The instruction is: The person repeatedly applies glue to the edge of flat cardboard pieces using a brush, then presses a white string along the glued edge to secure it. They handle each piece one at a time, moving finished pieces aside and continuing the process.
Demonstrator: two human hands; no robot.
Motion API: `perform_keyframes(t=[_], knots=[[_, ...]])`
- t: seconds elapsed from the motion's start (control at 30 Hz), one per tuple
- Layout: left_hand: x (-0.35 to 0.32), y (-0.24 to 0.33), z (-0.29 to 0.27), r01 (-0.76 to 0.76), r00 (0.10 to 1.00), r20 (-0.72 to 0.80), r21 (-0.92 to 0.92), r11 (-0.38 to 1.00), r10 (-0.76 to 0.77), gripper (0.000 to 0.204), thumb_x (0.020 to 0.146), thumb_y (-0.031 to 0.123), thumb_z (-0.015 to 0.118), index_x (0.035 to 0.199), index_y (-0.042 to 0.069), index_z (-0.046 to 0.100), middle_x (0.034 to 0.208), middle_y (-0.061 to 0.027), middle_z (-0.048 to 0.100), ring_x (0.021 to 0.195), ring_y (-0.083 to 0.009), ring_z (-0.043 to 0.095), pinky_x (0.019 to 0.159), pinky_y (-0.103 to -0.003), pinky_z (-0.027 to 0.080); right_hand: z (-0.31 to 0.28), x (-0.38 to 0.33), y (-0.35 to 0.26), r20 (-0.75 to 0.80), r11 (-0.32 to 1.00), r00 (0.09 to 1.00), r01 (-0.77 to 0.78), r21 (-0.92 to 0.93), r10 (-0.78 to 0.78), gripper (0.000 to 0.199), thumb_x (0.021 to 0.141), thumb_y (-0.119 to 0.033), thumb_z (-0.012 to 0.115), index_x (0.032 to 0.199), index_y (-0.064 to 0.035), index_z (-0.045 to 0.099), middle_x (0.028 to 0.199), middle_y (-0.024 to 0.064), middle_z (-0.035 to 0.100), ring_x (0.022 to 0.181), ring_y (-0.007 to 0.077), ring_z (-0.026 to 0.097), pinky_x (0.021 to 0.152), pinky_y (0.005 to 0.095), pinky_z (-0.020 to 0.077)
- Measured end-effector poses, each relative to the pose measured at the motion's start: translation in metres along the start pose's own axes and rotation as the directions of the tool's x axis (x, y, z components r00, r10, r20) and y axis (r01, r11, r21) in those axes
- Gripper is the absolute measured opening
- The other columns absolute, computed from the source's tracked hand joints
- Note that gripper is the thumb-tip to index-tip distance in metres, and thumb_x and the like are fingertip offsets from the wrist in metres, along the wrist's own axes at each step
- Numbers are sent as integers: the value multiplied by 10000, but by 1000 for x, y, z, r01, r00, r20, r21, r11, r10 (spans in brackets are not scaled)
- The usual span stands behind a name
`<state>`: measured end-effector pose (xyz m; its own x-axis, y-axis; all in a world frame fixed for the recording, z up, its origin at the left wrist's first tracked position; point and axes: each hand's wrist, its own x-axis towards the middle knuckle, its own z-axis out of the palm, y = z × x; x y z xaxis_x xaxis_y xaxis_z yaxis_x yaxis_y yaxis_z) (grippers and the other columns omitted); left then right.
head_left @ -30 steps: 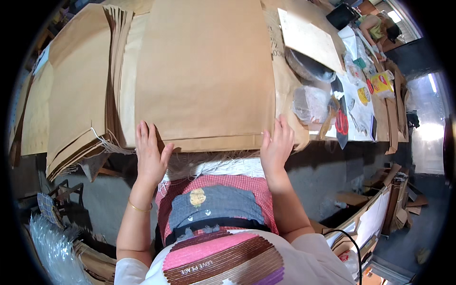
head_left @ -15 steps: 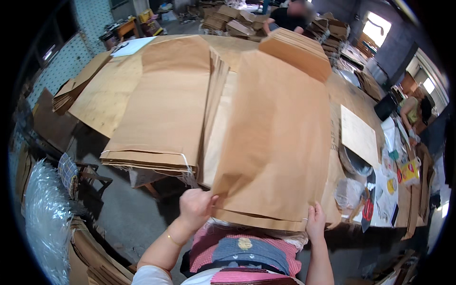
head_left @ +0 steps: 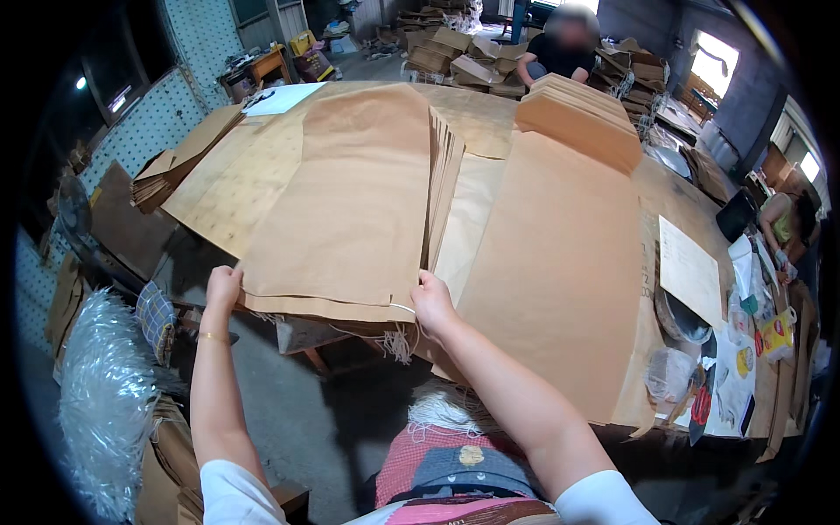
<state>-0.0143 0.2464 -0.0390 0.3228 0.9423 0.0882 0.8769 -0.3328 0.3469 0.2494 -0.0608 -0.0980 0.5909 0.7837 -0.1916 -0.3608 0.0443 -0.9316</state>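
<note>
A brown kraft paper bag [head_left: 350, 201] lies on top of the stack at the left of the table, its front edge folded and fitted with a white string [head_left: 401, 343] at the right corner. My left hand [head_left: 225, 287] is closed on its front left corner. At the front right corner, beside the string, my right hand [head_left: 433, 304] pinches the bag's edge. To the right lies a second stack of brown paper [head_left: 560, 262], fanned out at its far end. White strings [head_left: 448, 408] hang in a bundle at my waist.
Red-handled scissors [head_left: 700, 407], a clear plastic bag [head_left: 669, 374] and a pale board [head_left: 689, 267] lie on the right side of the wooden table [head_left: 214, 197]. Shiny plastic strands [head_left: 105, 402] stand at lower left. One person sits beyond the table, another at the right.
Both hands have moved left, from the front of the right stack to the front of the left one. The bag they held has come along and now lies on the left stack.
</note>
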Motion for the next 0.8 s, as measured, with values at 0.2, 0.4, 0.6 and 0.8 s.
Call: perform_keyframes(t=[0.2, 0.4, 0.6, 0.8], knots=[[-21, 65, 11, 28, 891, -442, 279, 960, 102, 306, 821, 255, 633, 1052, 58, 596, 1087, -150, 614, 1024, -345, 564, 851, -453, 458, -67, -108, -38, 369, 985, 913, -155, -81, 174, 562, 914, -117, 556, 1414, -5, 324, 967, 97, 646, 780, 130, 604, 645, 262, 495], [-204, 154, 59, -835, 519, -430, -73, 545, 738, 151, 762, 49, 665, 905, 27, 625, 859, -107, 625, 793, -296, 602, 689, -379, 476, -244, -274, -71, -170, 632, 985, -144, -761, 19, 119, 803, -52, 635, 907, -9, 675, 765, 76, 635, 678, 144, 610, 602, 269, 500], [-337, 252, 131, -968, 87, -78, -243, 66, 993, 247, 683, 87, 676, 918, 50, 611, 881, -91, 606, 840, -251, 590, 698, -360, 467, -358, -357, -106, -460, -253, 722, -642, -724, -517, 470, 778, -2, 565, 1234, -114, 582, 978, 141, 563, 901, 334, 586, 738, 415, 484], [-342, 296, 153, -947, 18, 62, -318, 36, 998, 165, 679, 115, 652, 824, 72, 586, 847, -77, 564, 820, -262, 558, 697, -369, 459, -382, -378, -89, -340, -275, 806, -510, -815, -485, 364, 800, -12, 515, 1146, -96, 585, 895, 140, 549, 857, 322, 592, 708, 410, 483]])
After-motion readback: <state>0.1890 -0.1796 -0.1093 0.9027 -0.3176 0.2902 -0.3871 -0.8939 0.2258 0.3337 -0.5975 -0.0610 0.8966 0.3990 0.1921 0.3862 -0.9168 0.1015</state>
